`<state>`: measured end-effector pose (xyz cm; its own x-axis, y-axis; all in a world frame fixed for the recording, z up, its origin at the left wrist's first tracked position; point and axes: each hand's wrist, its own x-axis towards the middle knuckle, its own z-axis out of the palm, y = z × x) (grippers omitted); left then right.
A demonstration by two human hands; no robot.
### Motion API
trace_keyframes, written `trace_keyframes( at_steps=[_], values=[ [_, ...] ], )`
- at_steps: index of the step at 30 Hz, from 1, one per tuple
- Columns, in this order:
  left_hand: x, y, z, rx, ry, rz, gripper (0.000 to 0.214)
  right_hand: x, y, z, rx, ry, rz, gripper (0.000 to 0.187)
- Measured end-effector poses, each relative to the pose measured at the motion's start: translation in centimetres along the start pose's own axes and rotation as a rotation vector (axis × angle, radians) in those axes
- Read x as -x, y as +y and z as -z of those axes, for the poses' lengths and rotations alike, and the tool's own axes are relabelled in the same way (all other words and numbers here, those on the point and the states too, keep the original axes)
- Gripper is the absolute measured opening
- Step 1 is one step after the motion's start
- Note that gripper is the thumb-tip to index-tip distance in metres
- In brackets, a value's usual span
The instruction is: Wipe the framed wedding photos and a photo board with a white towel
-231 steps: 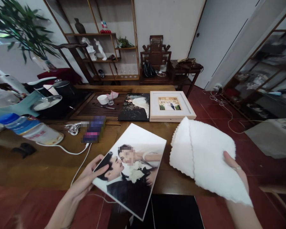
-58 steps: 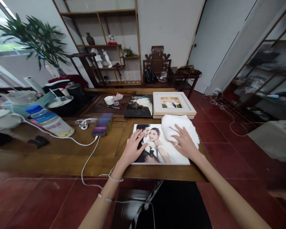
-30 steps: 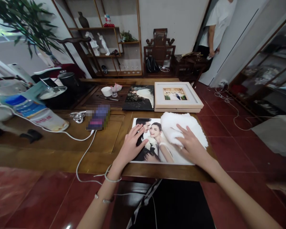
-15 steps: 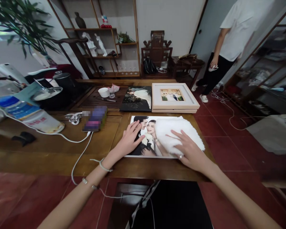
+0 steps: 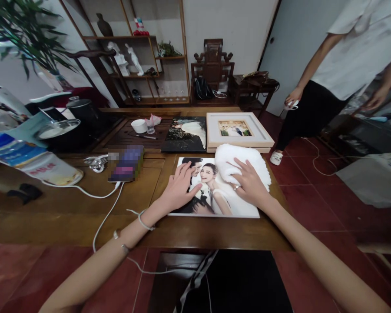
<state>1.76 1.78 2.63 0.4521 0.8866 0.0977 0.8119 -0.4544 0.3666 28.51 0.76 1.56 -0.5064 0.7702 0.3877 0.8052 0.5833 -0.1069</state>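
Note:
A wedding photo panel (image 5: 220,204) lies flat on the wooden table (image 5: 189,232), showing a couple in black and white. My left hand (image 5: 179,187) rests on its left part, fingers stretched out and nothing held. On the panel's upper right lies a white fluffy cloth (image 5: 223,161). My right hand (image 5: 249,182) presses flat on this cloth with fingers spread, a ring on one of them. The cloth reaches past the panel's top and right edges. The palm side of both hands is hidden.
Behind the panel stand a dark photo panel (image 5: 186,134) and a pale framed picture (image 5: 267,138). A phone (image 5: 127,164) with a white cable (image 5: 108,217), a milk powder bag (image 5: 35,161) and a white cup (image 5: 139,126) are at left. A person (image 5: 348,65) stands at right.
My right hand and the cloth have moved up the panel, uncovering its lower right part. My left hand stays on the left side. The person at right has come closer.

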Motion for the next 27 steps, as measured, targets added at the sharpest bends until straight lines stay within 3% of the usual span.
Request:
trace_keyframes(
  at_steps=[6, 11, 18, 21, 24, 27],
  values=[
    [-0.1, -0.3, 0.2, -0.036, -0.069, 0.008, 0.062, -0.1, 0.1, -0.2, 0.019, 0.024, 0.001, 0.023],
    [0.2, -0.1, -0.1, -0.037, -0.041, 0.045, 0.062, 0.1, -0.3, 0.3, -0.004, 0.005, 0.024, 0.025],
    [0.4, -0.6, -0.8, -0.058, 0.043, -0.003, 0.057, 5.1, -7.0, 3.1, -0.109, -0.067, 0.098, 0.023],
    [0.4, -0.8, -1.0, -0.069, 0.057, -0.029, 0.056, 6.6, -8.4, 3.9, -0.137, -0.125, 0.126, 0.022],
    [0.4, -0.8, -1.0, -0.090, 0.064, -0.059, 0.057, 5.8, -6.8, 3.9, -0.147, -0.126, 0.129, 0.026],
    [0.4, -0.7, -1.0, -0.098, 0.063, -0.066, 0.054, 3.2, -3.3, 3.0, -0.132, -0.083, 0.092, 0.024]
  ],
)
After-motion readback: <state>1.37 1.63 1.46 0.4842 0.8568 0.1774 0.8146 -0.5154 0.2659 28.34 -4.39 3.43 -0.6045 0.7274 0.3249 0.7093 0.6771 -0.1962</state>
